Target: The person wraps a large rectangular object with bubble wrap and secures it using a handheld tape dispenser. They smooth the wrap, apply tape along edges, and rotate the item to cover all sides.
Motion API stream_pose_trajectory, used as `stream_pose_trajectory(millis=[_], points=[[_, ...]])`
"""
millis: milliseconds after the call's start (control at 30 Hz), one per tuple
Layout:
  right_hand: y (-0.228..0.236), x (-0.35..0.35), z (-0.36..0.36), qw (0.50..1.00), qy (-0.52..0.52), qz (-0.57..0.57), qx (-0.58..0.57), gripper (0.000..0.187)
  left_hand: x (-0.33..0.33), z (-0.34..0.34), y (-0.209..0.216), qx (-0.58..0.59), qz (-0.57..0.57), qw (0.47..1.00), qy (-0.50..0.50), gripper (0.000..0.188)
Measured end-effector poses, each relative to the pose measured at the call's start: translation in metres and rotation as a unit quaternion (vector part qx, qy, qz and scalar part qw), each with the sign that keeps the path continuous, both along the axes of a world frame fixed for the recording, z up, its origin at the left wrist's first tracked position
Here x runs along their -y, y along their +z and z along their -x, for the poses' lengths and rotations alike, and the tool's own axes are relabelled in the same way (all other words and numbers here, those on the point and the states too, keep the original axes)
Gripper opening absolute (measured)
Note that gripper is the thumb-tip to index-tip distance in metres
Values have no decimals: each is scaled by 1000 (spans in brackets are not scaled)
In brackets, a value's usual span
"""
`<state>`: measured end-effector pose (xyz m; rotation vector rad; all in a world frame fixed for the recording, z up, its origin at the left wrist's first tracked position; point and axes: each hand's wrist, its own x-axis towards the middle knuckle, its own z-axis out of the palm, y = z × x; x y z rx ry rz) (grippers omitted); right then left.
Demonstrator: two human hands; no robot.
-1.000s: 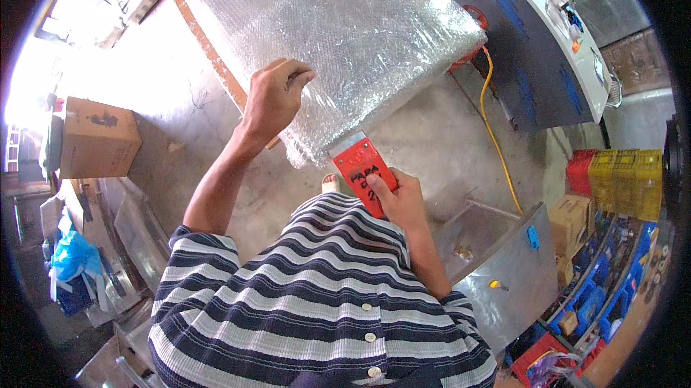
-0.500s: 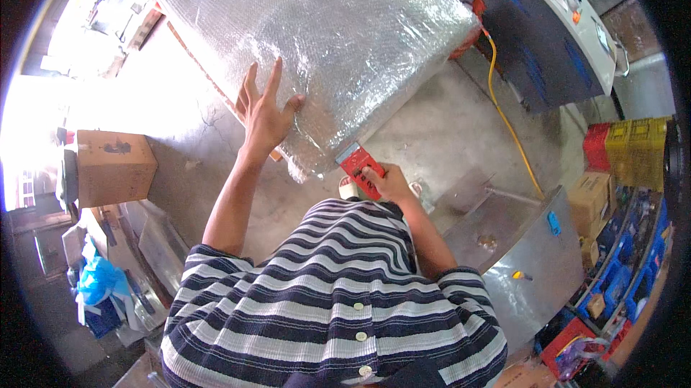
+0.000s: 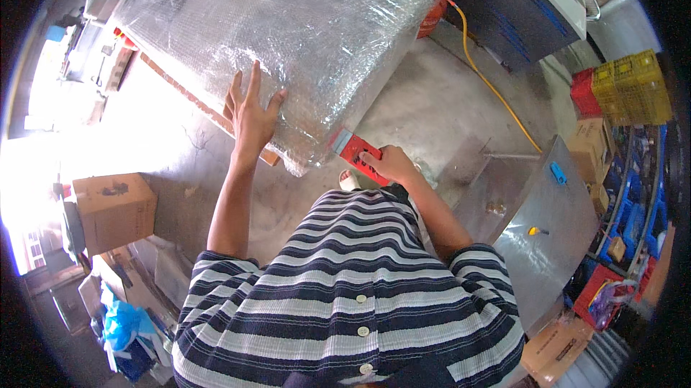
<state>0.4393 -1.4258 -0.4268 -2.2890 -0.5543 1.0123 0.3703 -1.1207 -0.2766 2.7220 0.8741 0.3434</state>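
So the left hand (image 3: pixel 252 116) is the thing that moved here: a second ago it was curled over the near edge of the big flat bundle wrapped in clear bubble wrap (image 3: pixel 288 35), and now it's opened right up, fingers spread, palm pressed flat on the wrap just in from that edge. Not gripping anything, just pinning the wrap down. The right hand (image 3: pixel 392 165) hasn't let go of the red handheld tape dispenser (image 3: pixel 356 150); it's closed around the handle, and the dispenser's front end sits right at the lower corner of the bundle, touching or nearly touching the wrap, I can't quite tell which. Compared with a second ago the dispenser has crept up tighter to that corner, just to the right of the flattened palm. My read is that the switch from holding to pressing means the wrap is being kept taut while tape gets laid along the corner, so this looks like the sealing part, not the wrapping part. The bundle itself lies on a long reddish-brown plank (image 3: pixel 194 104) that pokes out under the left wrist. Off to the left of the pressing hand there's a brown cardboard box (image 3: pixel 115 208) on the floor, and well past the dispenser side a yellow hose (image 3: pixel 497 89) runs across the concrete.
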Motion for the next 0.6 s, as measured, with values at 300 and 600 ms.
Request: stream_pose_trajectory(millis=[300,600], points=[[98,-32,9,979,65,96,168,54,-3,2,0,37,18,999,-1,87],[-1,46,17,959,81,231,144,51,1,-2,8,-5,31,1000,2,86]])
